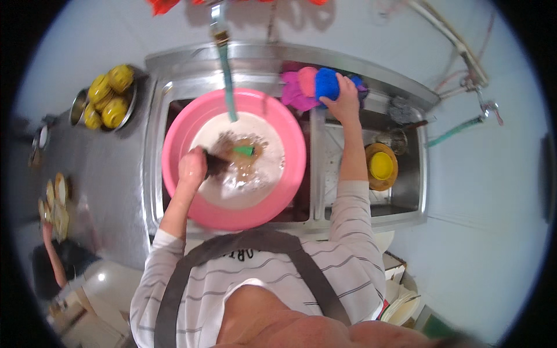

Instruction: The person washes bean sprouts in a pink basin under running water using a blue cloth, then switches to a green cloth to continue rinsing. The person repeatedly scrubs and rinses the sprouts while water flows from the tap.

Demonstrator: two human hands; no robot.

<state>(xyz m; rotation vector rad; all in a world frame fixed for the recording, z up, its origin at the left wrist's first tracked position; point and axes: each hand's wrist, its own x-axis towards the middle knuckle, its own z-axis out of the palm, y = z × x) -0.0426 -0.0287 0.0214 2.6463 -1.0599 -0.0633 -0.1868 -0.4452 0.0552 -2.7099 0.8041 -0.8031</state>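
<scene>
A large pink plastic basin (174, 135) sits over the left sink bowl with cloudy, foamy water (261, 182) in it. Over the water, my left hand (192, 166) grips a dark object (216, 165), blurred and partly hidden by my fingers. Near it a small green object (244, 150) shows at the water's surface. My right hand (344, 99) reaches to the sink's back ledge, its thumb and fingers around a bright blue cloth or scrubber (326, 85). Beside that lie a pink one (307, 81) and a magenta cloth (296, 98).
A green hose (227, 78) hangs from a tap into the basin. The right sink bowl (404, 198) holds a yellow container (381, 165) on a brown dish. Left, a metal bowl (132, 102) carries several yellow rounded items (114, 112) on the steel counter (113, 174). Another person's arm (54, 261) reaches toward sliced food.
</scene>
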